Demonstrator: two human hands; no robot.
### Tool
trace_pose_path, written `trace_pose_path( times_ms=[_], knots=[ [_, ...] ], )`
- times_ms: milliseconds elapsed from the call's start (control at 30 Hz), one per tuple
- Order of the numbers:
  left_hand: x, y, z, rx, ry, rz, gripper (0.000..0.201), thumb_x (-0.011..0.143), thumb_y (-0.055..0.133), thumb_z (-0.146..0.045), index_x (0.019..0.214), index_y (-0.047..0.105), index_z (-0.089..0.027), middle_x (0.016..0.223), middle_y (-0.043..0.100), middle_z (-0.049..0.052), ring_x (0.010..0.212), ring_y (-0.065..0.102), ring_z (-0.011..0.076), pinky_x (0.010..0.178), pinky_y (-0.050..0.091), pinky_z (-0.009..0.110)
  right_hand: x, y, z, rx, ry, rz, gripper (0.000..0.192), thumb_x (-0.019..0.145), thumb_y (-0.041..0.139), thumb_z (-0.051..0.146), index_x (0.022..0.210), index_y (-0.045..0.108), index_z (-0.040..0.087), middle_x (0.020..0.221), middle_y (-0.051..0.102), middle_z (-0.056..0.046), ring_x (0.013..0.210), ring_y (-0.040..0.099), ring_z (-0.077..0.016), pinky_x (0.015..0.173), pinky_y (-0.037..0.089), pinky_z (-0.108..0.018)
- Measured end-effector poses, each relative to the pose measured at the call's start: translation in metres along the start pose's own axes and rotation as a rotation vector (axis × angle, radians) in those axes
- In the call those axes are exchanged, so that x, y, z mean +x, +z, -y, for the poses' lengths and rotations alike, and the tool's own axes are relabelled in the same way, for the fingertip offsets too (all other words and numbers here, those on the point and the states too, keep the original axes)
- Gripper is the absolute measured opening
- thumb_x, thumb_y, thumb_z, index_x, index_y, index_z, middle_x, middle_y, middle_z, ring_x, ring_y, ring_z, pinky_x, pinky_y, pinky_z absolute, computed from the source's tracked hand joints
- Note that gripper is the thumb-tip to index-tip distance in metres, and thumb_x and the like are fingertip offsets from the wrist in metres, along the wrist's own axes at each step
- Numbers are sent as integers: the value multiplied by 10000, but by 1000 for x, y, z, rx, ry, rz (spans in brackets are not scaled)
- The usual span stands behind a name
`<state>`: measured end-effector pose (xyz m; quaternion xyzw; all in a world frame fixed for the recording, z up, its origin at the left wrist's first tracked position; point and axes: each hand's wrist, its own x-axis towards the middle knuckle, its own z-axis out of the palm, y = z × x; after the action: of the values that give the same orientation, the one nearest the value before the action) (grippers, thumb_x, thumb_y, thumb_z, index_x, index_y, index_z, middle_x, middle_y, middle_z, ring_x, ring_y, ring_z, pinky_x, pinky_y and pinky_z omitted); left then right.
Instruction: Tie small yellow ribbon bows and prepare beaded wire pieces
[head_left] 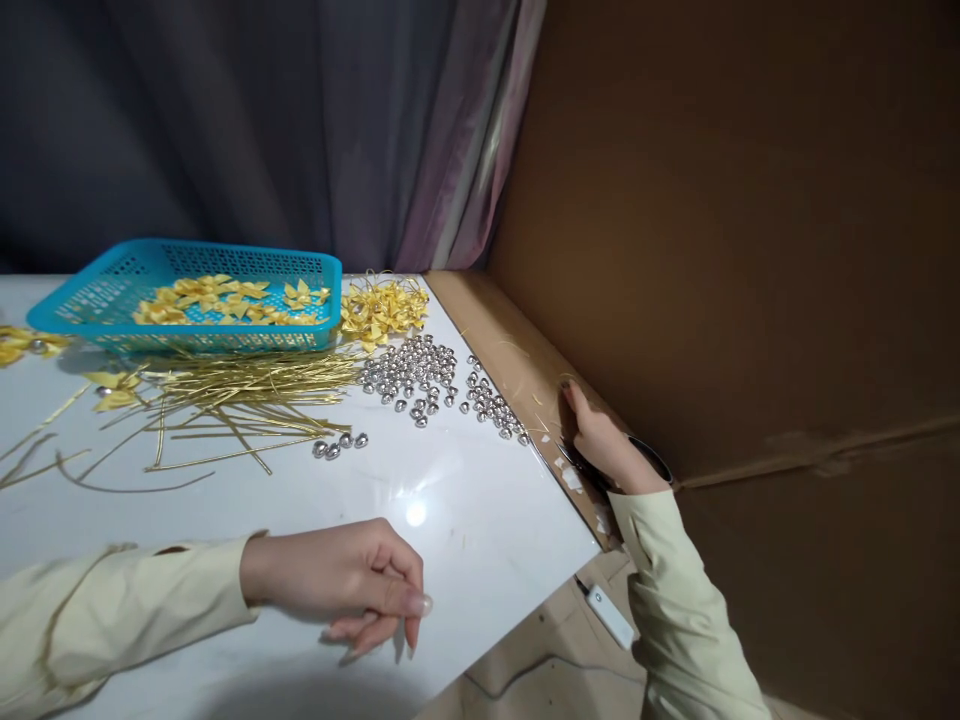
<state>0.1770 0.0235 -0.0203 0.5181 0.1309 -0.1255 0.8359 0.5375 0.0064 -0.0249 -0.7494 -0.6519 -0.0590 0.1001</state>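
My left hand (352,585) rests loosely curled, holding nothing, on the white table (465,520). My right hand (604,445) grips something dark, perhaps scissors, past the table's edge. No writing shows.

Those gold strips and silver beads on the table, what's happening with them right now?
A person in pale sleeves sits at a white table. The left hand rests on the tabletop with fingers curled, holding nothing visible. The right hand reaches off the table's right edge onto a dark round object by the cardboard wall. Neither touches the craft bits: silver beads lie heaped, gold strips are strewn beside them, and a blue basket holds folded gold bows.
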Motion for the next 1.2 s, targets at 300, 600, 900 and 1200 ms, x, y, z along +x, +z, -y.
trace_pose_path(
  times_ms=[300, 600, 900, 1200],
  knots=[
    [0, 0, -1, -8, 3, 11, 403, 792, 631, -520, 718, 644, -124, 435, 517, -42, 285, 337, 44, 302, 232, 180, -28, 3, -20, -57, -3, 7, 823, 662, 370, -7, 1471, 244, 72, 1223, 644, -151, 1194, 562, -281, 905, 519, -383],
    [-1, 0, -3, 26, -6, 13, 392, 804, 616, -512, 713, 634, -131, 446, 514, -46, 287, 327, 45, 308, 233, 187, -35, 2, -25, -110, -102, 30, 984, 608, 348, -59, 1513, 21, 145, 1245, 642, -78, 1165, 588, -250, 993, 469, -423],
    [-1, -1, -1, 23, 10, 15, 358, 827, 606, -474, 722, 637, -133, 451, 523, -45, 295, 336, 46, 321, 240, 184, -81, -19, -23, -255, -167, 22, 952, 633, 339, -83, 1506, 78, 191, 1362, 543, -110, 1312, 444, -229, 1057, 394, -452],
    [-4, -1, -2, 52, 4, -1, 317, 865, 575, -419, 756, 648, -130, 459, 524, -42, 316, 336, 49, 348, 266, 181, -152, -21, -13, -143, -58, -75, 887, 702, 321, -56, 1508, 83, 231, 1324, 582, -77, 1300, 460, -226, 1029, 420, -432]
  ],
)
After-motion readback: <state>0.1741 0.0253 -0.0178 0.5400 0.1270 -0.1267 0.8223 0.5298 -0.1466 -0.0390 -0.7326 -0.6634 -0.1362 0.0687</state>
